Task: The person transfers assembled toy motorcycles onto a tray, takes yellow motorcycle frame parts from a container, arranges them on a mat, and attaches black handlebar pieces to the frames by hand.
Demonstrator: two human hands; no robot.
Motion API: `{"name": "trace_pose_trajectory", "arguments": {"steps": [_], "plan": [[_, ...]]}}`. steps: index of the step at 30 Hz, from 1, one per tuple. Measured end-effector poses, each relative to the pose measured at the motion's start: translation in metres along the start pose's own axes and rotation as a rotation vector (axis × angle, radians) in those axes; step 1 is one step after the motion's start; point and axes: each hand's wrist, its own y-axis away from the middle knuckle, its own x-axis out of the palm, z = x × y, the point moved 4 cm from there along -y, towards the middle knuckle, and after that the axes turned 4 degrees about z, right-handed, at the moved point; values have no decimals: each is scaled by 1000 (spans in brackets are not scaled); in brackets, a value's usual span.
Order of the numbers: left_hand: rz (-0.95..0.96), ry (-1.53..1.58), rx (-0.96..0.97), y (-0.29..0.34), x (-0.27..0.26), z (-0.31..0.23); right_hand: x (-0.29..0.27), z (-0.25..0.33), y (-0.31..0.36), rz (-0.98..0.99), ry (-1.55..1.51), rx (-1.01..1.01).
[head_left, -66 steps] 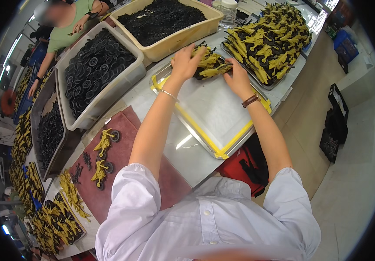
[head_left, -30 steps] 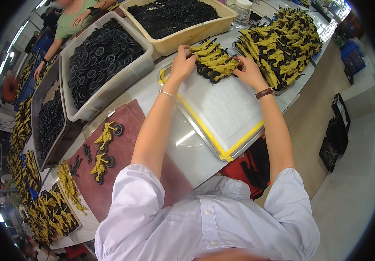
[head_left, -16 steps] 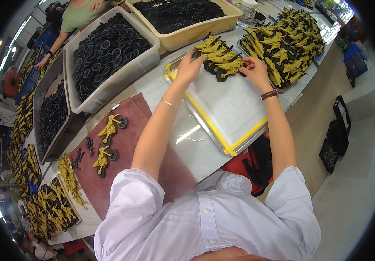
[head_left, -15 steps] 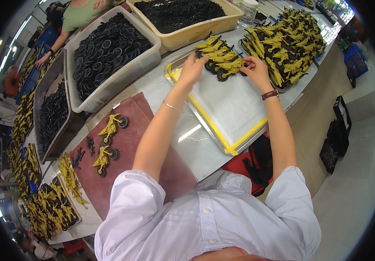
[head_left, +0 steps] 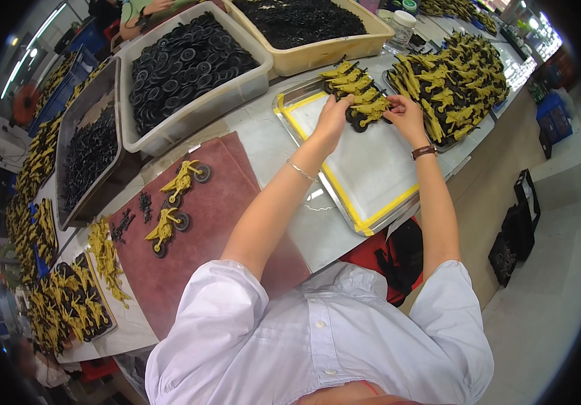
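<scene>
We stand at a long worktable [head_left: 263,145] crowded with bins of black wheels [head_left: 186,64]. On the yellow-rimmed metal tray [head_left: 371,169], yellow toy motorcycles [head_left: 358,91] lie at its far end. Our left hand [head_left: 333,118] rests flat against them, our right hand [head_left: 405,116] pinches one from the other side.

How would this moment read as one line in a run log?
left hand: on toy motorcycles | right hand: touching same row | tray: metal, yellow-edged, mostly bare | red mat: two more motorcycles

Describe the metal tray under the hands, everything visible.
The metal tray is a shallow, rectangular, silvery pan with yellow tape along its inner border. It lies flat on the pale tabletop, askew to its edge. A cluster of yellow toy motorcycles fills its far corner; the rest is bare. The left hand and right hand rest on the cluster.
</scene>
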Motion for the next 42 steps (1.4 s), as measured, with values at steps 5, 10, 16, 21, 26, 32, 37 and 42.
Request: {"name": "trace_pose_trajectory", "arguments": {"steps": [5, 10, 16, 21, 26, 32, 37, 42], "plan": [[-104, 526, -61, -6, 2, 15, 13, -1, -5, 41, -90, -5], [-189, -224, -184, 38, -15, -21, -7, -34, -6, 51, -117, -37], [-302, -1131, 127, 205, -142, -122, 24, 33, 3, -187, 59, -120], [-608, -1528, -413, 324, -233, -163, 143, 196, 46, 221, -219, -377], [-483, -1109, -532, 353, -259, -144, 266, 286, 85, 526, -274, -360], [-446, -1054, -462, 357, -229, -152, 319, 304, 84, 519, 61, -237], [-432, -1306, -153, 350, -201, -163, 303, 299, 91, 584, -188, -267], [-369, -1595, 134, 317, -186, -161, 280, 293, 108, 737, -479, -393]]}}
